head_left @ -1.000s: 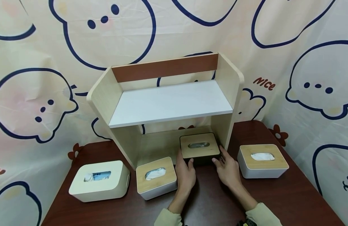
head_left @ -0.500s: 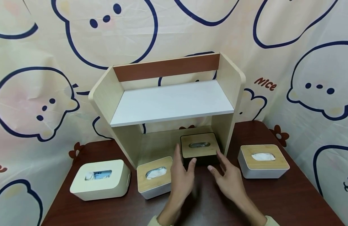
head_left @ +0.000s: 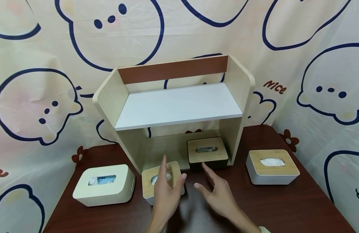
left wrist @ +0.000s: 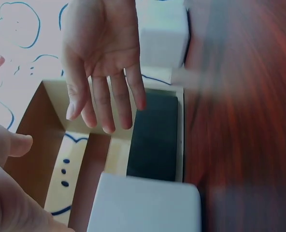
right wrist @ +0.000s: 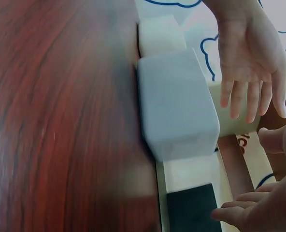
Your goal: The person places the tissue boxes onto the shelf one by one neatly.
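Note:
A black tissue box (head_left: 207, 158) with a wooden lid stands in the lower right of the wooden shelf unit (head_left: 179, 105). My left hand (head_left: 167, 195), fingers extended and holding nothing, hovers over a white tissue box (head_left: 148, 184) with a wooden lid, hiding part of its top. To the right, my right hand (head_left: 221, 195) is also empty, its relaxed fingers in front of the black box. Its index fingertip overlaps that box's front edge in the head view. In the left wrist view, the white box's side (left wrist: 148, 205) lies close to my left hand (left wrist: 12, 188).
A cream tissue box (head_left: 103, 186) sits at the table's left. Another white tissue box (head_left: 272, 168) with a wooden lid stands at the right. The dark red-brown table (head_left: 284, 207) backs onto a curtain (head_left: 196, 38) printed with cartoon bears.
Both hands have let go of the black tissue box and drawn back leftward and toward the person. The box stays in the lower shelf. My left hand now covers part of the white box.

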Motion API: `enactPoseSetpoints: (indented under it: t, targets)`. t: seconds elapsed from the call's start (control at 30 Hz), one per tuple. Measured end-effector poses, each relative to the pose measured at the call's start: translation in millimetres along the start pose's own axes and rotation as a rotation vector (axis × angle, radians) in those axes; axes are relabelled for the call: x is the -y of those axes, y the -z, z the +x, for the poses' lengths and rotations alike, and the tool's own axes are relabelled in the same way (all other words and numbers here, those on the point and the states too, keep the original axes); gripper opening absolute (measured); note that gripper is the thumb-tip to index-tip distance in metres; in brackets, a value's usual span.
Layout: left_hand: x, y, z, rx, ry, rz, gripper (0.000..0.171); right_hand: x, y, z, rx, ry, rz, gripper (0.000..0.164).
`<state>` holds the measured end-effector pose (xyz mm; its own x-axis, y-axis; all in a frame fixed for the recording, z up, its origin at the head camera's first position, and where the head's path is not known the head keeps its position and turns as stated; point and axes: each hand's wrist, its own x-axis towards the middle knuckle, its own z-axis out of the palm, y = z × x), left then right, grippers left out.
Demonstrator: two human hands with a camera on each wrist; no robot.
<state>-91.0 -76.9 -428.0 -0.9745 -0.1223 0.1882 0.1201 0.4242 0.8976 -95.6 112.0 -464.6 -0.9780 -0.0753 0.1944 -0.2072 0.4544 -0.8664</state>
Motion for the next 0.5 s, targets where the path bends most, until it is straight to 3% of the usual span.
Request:
enactPoseSetpoints:
  t: [0.23, 0.5]
  targets:
    - [14.1, 24.5, -9.9, -0.064, -0.017, 0.062, 0.094, 6, -20, 1, 0.078, -0.007, -0.006, 0.083]
    - [29.2, 44.9, -18.4, -0.107, 0.028, 0.163, 0.102, 6, -34, 4, 0.191, 0.016, 0.016, 0.089]
